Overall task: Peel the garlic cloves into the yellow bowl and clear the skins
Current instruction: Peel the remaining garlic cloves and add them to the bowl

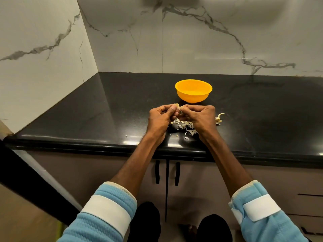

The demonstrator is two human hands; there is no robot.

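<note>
Fingers (173,108) of the left hand (160,117) and right hand (201,117) are pinching one garlic clove (178,106), with the yellow bowl (193,97) sitting at their twelve o'clock.

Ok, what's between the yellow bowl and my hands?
Head view: only bare countertop lies between the yellow bowl and the left hand and right hand pinching a garlic clove.
</note>
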